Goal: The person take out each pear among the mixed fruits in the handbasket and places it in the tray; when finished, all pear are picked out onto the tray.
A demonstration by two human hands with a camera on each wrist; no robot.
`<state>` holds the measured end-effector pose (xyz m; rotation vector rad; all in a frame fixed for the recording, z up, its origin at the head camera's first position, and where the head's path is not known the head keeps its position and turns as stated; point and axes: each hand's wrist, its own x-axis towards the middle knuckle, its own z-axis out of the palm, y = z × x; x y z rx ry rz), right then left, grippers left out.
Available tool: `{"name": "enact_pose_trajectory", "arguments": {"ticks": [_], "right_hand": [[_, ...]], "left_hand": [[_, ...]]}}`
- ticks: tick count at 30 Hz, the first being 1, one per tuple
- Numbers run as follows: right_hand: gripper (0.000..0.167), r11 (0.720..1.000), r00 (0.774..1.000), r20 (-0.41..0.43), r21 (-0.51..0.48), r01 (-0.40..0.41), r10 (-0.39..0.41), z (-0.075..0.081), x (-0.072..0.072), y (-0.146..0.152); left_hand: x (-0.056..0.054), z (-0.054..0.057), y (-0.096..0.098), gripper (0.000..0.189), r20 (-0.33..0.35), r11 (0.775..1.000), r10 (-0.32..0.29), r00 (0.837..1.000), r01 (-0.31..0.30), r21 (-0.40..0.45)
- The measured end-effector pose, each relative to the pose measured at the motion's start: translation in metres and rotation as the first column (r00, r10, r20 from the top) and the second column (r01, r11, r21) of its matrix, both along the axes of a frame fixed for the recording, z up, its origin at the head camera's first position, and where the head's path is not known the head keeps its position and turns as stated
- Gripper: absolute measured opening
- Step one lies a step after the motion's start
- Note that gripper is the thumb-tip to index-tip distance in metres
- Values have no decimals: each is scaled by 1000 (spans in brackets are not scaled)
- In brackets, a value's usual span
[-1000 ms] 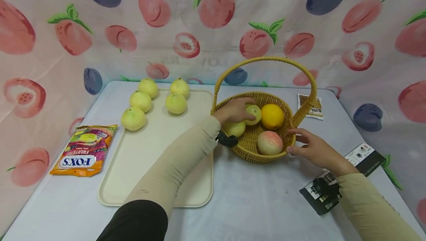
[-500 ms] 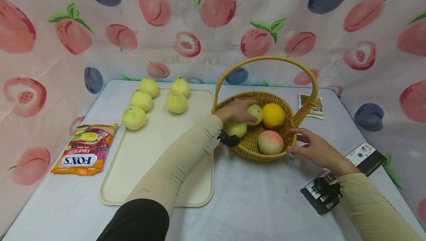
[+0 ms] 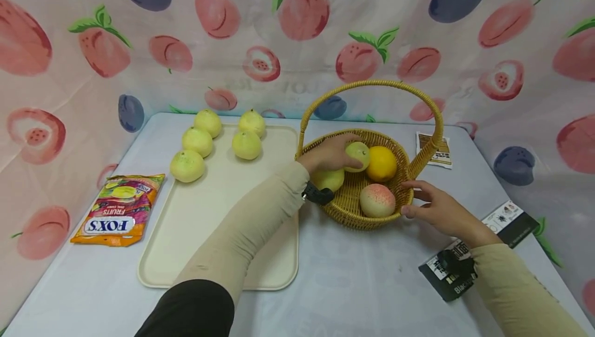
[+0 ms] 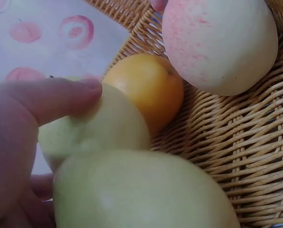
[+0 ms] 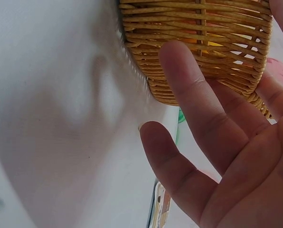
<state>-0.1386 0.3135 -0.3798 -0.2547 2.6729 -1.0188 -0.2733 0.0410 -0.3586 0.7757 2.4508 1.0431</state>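
Note:
My left hand (image 3: 331,154) reaches into the wicker basket (image 3: 350,221) and grips a round pale green fruit (image 3: 358,157), its thumb (image 4: 70,97) across the top in the left wrist view. Another pale green fruit (image 3: 329,180) lies under that hand, near the wrist. An orange (image 3: 381,164) touches or nearly touches the gripped fruit, and a pink-tipped peach (image 3: 377,200) sits at the basket's front. My right hand (image 3: 434,205) holds the basket's right side at the rim by the handle base. In the right wrist view, its fingers (image 5: 189,78) lie along the outer wall.
Left of the basket lies a cream tray (image 3: 204,233), with several pale green fruits (image 3: 246,144) on and along its far part. An orange candy bag (image 3: 116,210) lies farther left. Dark printed packets (image 3: 448,270) are under the right forearm; a small sachet (image 3: 434,149) lies behind the basket's right side.
The pale green fruit in my left hand has shifted slightly up and toward the orange, and its fingers show more around it. The right hand stays at the rim.

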Motion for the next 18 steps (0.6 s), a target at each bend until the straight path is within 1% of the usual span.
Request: {"name": "enact_pose_trajectory", "arguments": {"ticks": [3, 8, 12, 18], "right_hand": [[67, 1000, 1000, -3, -5, -1, 1, 1, 0, 0], [67, 1000, 1000, -6, 10, -11, 11, 0, 0, 0], [68, 1000, 1000, -2, 16, -11, 11, 0, 0, 0], [69, 1000, 1000, 11, 1, -3, 3, 2, 0, -1]], "left_hand": [[1, 3, -3, 72, -4, 1000, -8, 1000, 8, 7], [4, 11, -15, 75, -20, 999, -21, 1000, 22, 27], [7, 18, -22, 76, -7, 999, -29, 1000, 29, 31], [13, 21, -27, 74, -13, 998, -42, 999, 43, 46]]}}
